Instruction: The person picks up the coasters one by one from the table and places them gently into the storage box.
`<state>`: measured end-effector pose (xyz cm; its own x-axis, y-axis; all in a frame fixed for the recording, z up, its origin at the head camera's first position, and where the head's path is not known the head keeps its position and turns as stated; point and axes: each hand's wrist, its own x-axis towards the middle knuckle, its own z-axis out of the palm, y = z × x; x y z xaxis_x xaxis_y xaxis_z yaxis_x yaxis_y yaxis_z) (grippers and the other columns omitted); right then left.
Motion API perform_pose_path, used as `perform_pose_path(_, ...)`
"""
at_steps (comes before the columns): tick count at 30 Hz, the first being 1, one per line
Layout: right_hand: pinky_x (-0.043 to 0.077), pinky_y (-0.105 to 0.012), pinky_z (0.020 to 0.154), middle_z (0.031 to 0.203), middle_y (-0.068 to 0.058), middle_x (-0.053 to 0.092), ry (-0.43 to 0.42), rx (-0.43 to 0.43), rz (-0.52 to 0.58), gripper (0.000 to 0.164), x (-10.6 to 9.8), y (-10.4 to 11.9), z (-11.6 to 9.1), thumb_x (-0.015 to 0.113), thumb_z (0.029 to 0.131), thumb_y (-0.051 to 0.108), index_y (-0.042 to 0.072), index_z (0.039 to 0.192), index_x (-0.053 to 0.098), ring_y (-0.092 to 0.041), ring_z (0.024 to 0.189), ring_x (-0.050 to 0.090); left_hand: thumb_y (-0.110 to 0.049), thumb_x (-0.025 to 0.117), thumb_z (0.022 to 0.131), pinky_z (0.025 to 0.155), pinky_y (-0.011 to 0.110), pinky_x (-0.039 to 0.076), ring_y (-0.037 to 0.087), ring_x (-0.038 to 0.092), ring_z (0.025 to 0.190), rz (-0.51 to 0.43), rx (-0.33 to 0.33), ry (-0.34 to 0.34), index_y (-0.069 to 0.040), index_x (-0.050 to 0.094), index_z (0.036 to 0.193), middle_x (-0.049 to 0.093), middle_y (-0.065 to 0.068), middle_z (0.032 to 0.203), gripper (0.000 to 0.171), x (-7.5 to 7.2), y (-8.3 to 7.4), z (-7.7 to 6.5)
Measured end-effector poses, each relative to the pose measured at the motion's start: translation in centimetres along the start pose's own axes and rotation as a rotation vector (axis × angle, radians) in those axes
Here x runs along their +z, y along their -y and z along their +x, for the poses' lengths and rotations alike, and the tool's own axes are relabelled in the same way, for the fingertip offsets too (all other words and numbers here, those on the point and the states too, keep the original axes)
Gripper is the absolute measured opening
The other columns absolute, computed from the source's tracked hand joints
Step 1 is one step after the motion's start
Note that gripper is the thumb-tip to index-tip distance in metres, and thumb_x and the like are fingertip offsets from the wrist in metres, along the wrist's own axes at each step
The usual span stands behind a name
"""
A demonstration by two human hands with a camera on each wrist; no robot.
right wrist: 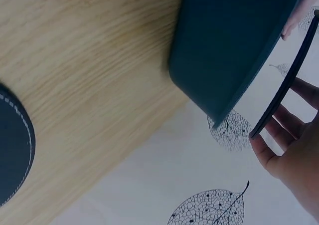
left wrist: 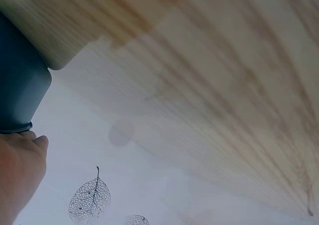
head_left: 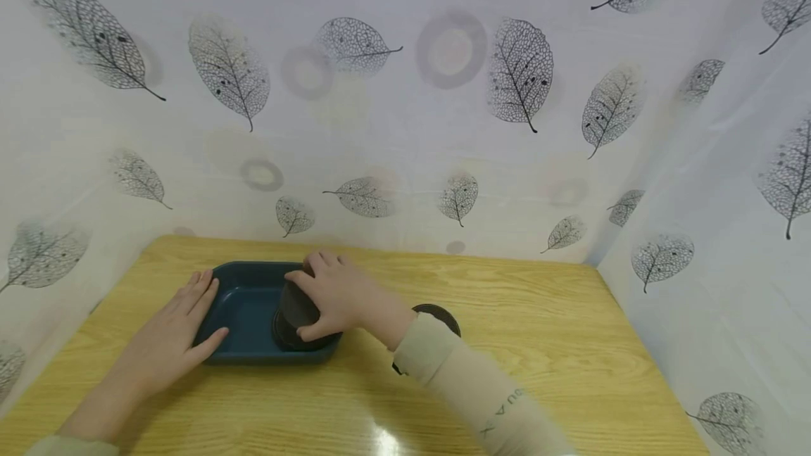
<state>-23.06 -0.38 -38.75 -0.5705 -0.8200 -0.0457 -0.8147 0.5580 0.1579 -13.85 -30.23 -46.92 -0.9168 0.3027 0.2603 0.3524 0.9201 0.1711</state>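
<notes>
A dark blue rectangular tray (head_left: 243, 312) sits on the table's left side. My left hand (head_left: 166, 340) rests on its left end, fingers extended along the rim and thumb near the front corner; the left wrist view catches part of this hand (left wrist: 22, 170) against the tray's edge. Over the tray's right end, my right hand (head_left: 345, 294) grips a thin round black coaster (right wrist: 284, 85) by its edge, tilted above the rim. Beneath it, another dark coaster (head_left: 286, 338) lies in the tray, mostly covered by the held one.
Right of the tray, a round black coaster with pale edge stitching (right wrist: 15, 150) lies on the wood-grain table (head_left: 538, 343), partly hidden by my right sleeve (head_left: 469, 378) in the head view. A leaf-print curtain (head_left: 405, 125) stands behind the table and along its sides.
</notes>
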Motion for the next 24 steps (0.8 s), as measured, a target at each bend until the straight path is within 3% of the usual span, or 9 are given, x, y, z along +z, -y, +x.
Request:
perform_pose_path(4, 0.047, -0.037, 0.112, 0.151, -0.004, 0.048, -0.007, -0.014, -0.024, 0.093, 0.5, 0.6, 0.4, 0.066, 0.086, 0.076, 0.029, 0.163, 0.041, -0.019, 0.136, 0.047, -0.042, 0.062, 0.106, 0.121, 0.010, -0.023, 0.035, -0.002, 0.167, 0.006, 0.008, 0.002, 0.013, 0.025, 0.163, 0.021, 0.034, 0.172, 0.087, 0.0, 0.1, -0.1)
perform_pose_path(17, 0.044, -0.037, 0.116, 0.151, -0.002, 0.046, 0.018, -0.044, 0.009, 0.089, 1.8, 1.5, 1.0, 0.064, 0.090, 0.074, 0.031, 0.163, 0.041, -0.018, 0.137, 0.045, -0.042, 0.062, 0.106, 0.121, 0.010, -0.023, 0.037, 0.001, 0.167, -0.009, -0.005, 0.009, 0.012, 0.025, 0.163, 0.018, 0.032, 0.173, 0.087, 0.1, 0.0, -0.3)
perform_pose_path(24, 0.047, -0.034, 0.110, 0.149, -0.001, 0.049, 0.025, -0.047, -0.021, 0.087, 2.7, 1.8, 1.1, 0.063, 0.091, 0.075, 0.031, 0.163, 0.041, -0.017, 0.133, 0.048, -0.042, 0.061, 0.106, 0.121, 0.010, -0.023, 0.034, -0.002, 0.168, 0.005, 0.010, -0.014, 0.011, 0.024, 0.164, 0.018, 0.032, 0.174, 0.087, 0.2, 0.1, -0.3)
